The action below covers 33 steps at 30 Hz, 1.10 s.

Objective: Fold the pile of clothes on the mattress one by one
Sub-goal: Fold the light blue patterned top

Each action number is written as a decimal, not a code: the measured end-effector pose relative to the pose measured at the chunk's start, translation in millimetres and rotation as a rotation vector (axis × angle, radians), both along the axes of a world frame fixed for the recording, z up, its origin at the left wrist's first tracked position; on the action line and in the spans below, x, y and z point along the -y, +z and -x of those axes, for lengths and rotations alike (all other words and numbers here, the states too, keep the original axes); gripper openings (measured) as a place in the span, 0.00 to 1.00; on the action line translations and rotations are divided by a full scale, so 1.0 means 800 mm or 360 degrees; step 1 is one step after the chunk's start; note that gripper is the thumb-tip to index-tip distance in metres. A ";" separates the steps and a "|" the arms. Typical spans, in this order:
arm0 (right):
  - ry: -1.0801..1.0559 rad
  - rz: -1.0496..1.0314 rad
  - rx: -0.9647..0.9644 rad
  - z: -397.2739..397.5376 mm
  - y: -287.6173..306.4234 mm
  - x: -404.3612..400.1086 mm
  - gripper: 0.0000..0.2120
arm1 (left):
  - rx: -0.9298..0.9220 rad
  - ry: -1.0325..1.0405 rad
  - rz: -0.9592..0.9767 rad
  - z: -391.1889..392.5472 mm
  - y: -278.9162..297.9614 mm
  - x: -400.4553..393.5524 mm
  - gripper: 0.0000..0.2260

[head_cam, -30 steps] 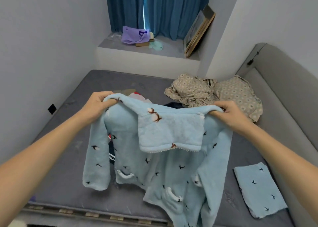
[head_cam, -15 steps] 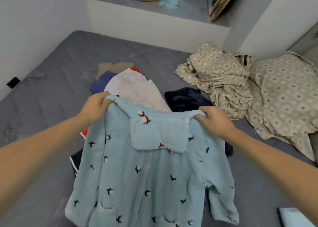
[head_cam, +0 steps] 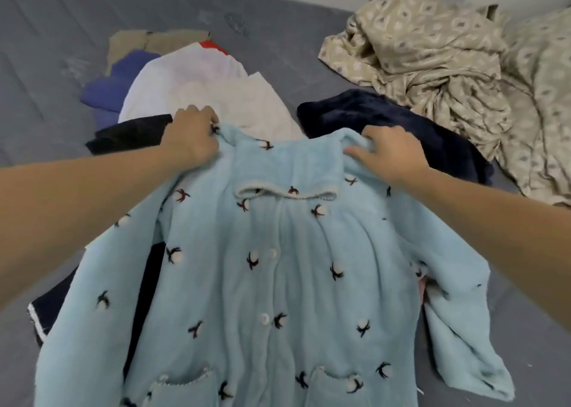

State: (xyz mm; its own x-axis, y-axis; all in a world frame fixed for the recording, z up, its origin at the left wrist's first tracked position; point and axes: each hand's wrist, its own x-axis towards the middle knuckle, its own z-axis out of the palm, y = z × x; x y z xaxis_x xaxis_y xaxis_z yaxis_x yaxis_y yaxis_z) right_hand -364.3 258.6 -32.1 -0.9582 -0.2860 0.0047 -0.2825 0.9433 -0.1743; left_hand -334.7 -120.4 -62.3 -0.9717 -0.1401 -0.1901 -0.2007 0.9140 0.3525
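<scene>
Pajama top (head_cam: pixel 278 283) hem cut off; hands grip shoulders.

Both bare arms reach forward from the bottom corners, angled in toward each other. Left hand (head_cam: pixel 193 136) is knuckles-up, fingers curled tight and gripping the light blue pajama top (head_cam: pixel 278 283) at one shoulder — right hand (head_cam: pixel 391 153) grips the other shoulder, thumb pointing inward, fingers tucked under the fabric.

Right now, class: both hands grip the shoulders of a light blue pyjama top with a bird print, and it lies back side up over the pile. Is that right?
Not quite. The head view shows the light blue pyjama top front side up: buttons and pockets face the camera. The left hand and right hand do grip its shoulders.
</scene>
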 end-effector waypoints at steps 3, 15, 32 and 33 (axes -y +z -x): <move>-0.0001 0.0264 0.0330 0.004 0.024 -0.021 0.18 | -0.0053 -0.0222 -0.0393 0.012 0.017 -0.070 0.19; 0.0109 0.0437 0.0919 -0.003 0.071 -0.110 0.12 | 0.0270 -0.1059 -0.0620 0.052 0.091 -0.324 0.09; -0.0111 0.0903 0.0679 -0.081 0.044 -0.250 0.15 | 0.0210 -0.1122 -0.0407 0.025 0.086 -0.434 0.09; -0.0091 0.0898 0.0757 -0.085 0.039 -0.262 0.14 | 0.0195 -0.1111 -0.0427 0.026 0.087 -0.437 0.08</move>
State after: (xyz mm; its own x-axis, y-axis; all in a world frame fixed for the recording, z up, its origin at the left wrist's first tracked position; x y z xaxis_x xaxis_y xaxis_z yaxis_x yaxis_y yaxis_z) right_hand -296.3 467.9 -0.5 -0.9067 -0.3124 -0.2835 -0.0084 0.6852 -0.7283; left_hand -355.7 229.1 7.0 -0.7874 0.5664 -0.2433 0.3413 0.7293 0.5930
